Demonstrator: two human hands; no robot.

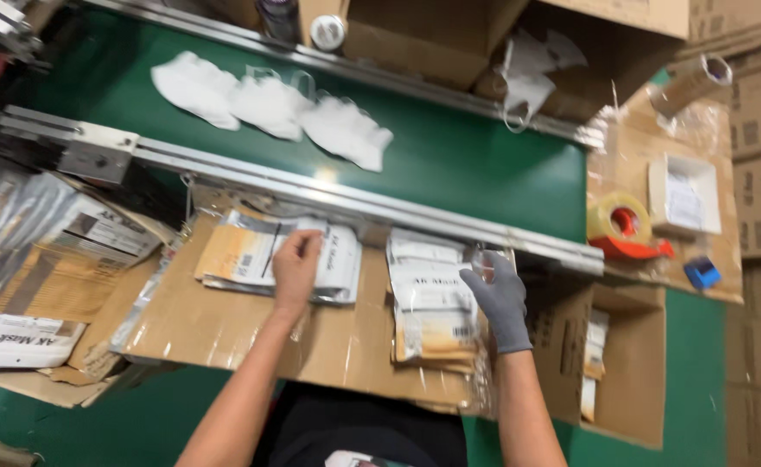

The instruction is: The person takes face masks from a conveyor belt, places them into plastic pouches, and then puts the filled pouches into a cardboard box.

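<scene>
Head view: bare left hand (296,264) presses flat on the left packet stack (251,259); gloved right hand (497,294) pinches something small, best kept steady over the right stack (432,303).

Two stacks of flat silver-tan pouches (436,303) and (259,255) on cardboard worktop (225,333); more pouches far left (43,259); small white-labelled box (684,195) right.

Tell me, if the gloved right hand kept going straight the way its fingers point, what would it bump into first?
The right hand points up and slightly left, away from the person. Just ahead lies the metal rail edging the green conveyor belt, so it would probably meet that first; how high the hand is above it is unclear.
</scene>
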